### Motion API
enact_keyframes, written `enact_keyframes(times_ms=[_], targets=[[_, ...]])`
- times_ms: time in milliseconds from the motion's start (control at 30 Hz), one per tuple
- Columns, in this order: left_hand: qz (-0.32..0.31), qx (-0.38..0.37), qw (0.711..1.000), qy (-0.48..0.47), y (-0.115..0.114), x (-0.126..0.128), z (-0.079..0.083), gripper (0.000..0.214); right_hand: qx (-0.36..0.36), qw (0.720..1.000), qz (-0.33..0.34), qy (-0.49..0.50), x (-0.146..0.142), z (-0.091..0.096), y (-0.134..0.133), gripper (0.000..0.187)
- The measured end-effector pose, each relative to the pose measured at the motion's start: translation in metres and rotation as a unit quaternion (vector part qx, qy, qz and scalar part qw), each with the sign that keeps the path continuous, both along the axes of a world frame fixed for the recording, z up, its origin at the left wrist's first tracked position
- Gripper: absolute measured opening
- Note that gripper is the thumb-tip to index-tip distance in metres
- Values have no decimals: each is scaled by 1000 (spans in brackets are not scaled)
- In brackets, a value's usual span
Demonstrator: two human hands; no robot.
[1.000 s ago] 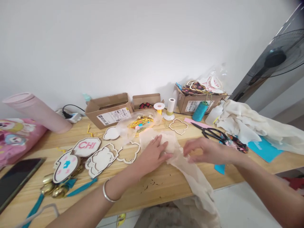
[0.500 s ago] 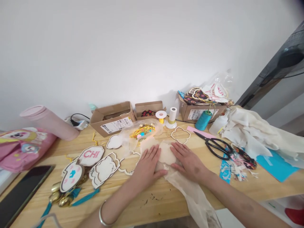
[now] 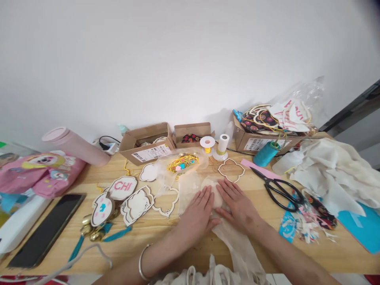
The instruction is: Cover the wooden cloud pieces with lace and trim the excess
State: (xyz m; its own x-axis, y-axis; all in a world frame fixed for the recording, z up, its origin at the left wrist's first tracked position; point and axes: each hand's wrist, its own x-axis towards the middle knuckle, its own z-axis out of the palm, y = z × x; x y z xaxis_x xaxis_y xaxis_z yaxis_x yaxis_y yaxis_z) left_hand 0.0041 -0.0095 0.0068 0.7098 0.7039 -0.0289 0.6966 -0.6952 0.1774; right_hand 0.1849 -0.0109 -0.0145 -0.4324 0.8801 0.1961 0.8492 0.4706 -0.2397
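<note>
Hands flat on sheer fabric, mid-table.
Thin cream gauzy fabric drapes over the near edge of the wood-grain table, with its long axis running away from the person. Left hand and right hand lie open, palms down, on its far end. Beyond them are a lobed wooden frame and black scissors.

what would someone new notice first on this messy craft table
The left hand and right hand lie flat, side by side, on a sheer cream cloth at the middle of the wooden table. To their left sits a plaque reading CHI among cloud-shaped cutouts. To their right lie black scissors beside colourful paper scraps.
</note>
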Motion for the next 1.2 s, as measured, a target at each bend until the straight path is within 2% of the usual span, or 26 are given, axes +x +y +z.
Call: enact_keyframes(times_ms=[200,333,633,867,1000,1200], targets=[[-3,2,1000,-17,8,-10,-16,70,-9,1000,3,12,0,2,3,58],[3,4,1000,-31,9,-9,-20,69,-17,1000,-4,11,-1,4,3,60],[45,36,998,-13,3,-9,-15,69,-21,1000,-7,5,1,-3,3,63],[63,49,997,-6,5,-15,-11,67,-1,999,6,38,1,3,2,56],[55,49,997,-3,9,-12,-7,70,-4,1000,4,29,-1,4,2,53],[11,40,999,-22,21,-4,-5,68,-11,1000,-4,22,-2,7,1,54]])
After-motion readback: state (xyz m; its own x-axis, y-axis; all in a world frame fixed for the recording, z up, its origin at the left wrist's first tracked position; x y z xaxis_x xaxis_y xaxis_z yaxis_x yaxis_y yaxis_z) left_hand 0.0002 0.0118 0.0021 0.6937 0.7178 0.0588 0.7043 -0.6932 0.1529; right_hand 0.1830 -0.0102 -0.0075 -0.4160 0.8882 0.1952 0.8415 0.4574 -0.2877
